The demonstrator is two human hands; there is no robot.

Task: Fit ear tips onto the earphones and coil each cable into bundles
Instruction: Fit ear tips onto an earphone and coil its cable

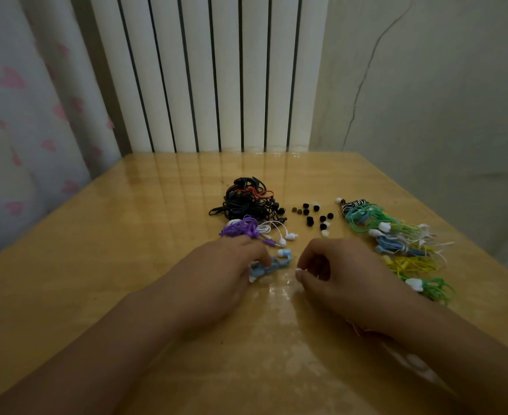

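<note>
Left hand (226, 265) holds blue earphones (272, 263)

blue cable (264, 269): mostly hidden under left hand (223, 271)
right hand (336, 274) pinch: contents too small to tell
forearms: cut off at 6 o'clock

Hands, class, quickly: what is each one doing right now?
Left hand: holding the light blue earphones.
Right hand: fingers curled, pinching something small and white; cannot tell what.

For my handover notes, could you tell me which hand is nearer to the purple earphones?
Left. The left hand lies just below the purple earphones; the right hand sits farther right.
</note>
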